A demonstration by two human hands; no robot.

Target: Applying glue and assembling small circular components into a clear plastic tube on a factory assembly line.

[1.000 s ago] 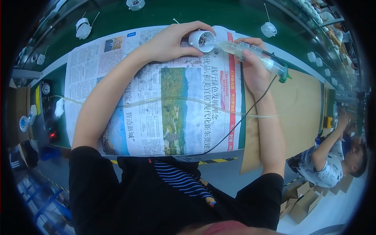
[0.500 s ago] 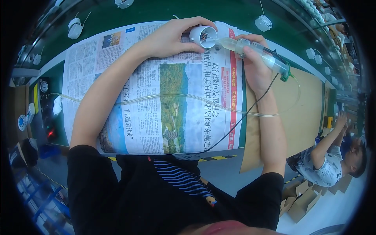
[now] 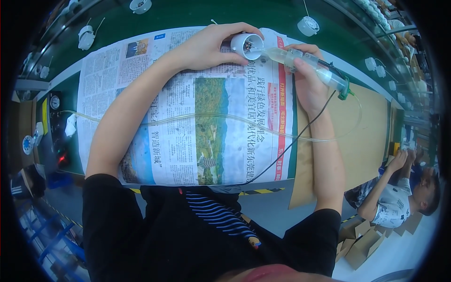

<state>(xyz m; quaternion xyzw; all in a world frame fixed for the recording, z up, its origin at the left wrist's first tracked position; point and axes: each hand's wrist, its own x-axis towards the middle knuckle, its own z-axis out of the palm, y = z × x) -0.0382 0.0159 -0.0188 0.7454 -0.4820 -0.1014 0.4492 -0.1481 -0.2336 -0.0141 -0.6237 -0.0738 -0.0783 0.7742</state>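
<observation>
Over the far side of the newspaper (image 3: 178,103), my left hand (image 3: 213,47) grips a small white cylindrical cup-like housing (image 3: 240,45), thumb and fingers round its wall. The open mouth of the housing faces right, and small parts show inside it. My right hand (image 3: 307,77) is wrapped round a clear dispensing syringe (image 3: 305,61) with pale contents and a green end cap (image 3: 346,88). Its tapered tip lies at the mouth of the housing; the exact contact is too small to make out. A thin clear tube (image 3: 235,116) runs from the cap back across the newspaper.
A black cable (image 3: 300,134) hangs by my right wrist. Brown cardboard (image 3: 361,122) lies at the right. Similar white housings with wires (image 3: 308,26) stand on the green bench (image 3: 188,14). A box with a gauge (image 3: 55,102) is at left. A co-worker (image 3: 392,197) sits at right.
The housing and syringe have shifted very slightly in the view, with both grips kept. The co-worker's hands have come lower and leftward.
</observation>
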